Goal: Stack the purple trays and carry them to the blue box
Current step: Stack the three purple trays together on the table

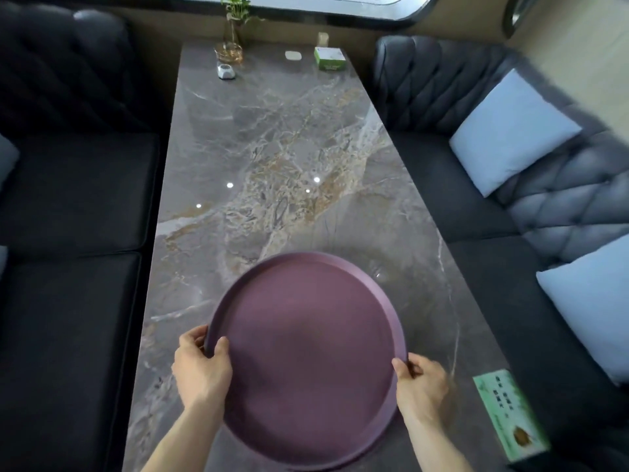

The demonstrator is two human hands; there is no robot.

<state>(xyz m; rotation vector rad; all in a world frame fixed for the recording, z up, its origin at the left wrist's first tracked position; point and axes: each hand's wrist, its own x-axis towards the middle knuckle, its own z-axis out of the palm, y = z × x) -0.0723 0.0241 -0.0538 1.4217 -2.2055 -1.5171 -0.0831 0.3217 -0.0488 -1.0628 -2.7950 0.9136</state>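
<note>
Tray (306,352), round w/ no long axis, sat between both hands at near worktop (272,148) end: left hand (200,366) & right hand (422,379) pinched opposite rims, equally near. Blue box not in view.

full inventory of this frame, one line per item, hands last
purple tray: at least one visible, round, purple, near end of table, held at its rim; whether more are stacked beneath cannot be told
table: one, grey-brown marble, centre, running away from camera
green card: one, green and white, near right table edge
green box: one, green and white, far end right
plant vase: one, clear glass with green sprig, far end left
small white dish: one, white, in front of vase
white pad: one, far end centre
sofas: two, dark, either side of table
cushions: two, pale blue, right sofa
left hand: gripping tray's left rim
right hand: gripping tray's right rim
</note>
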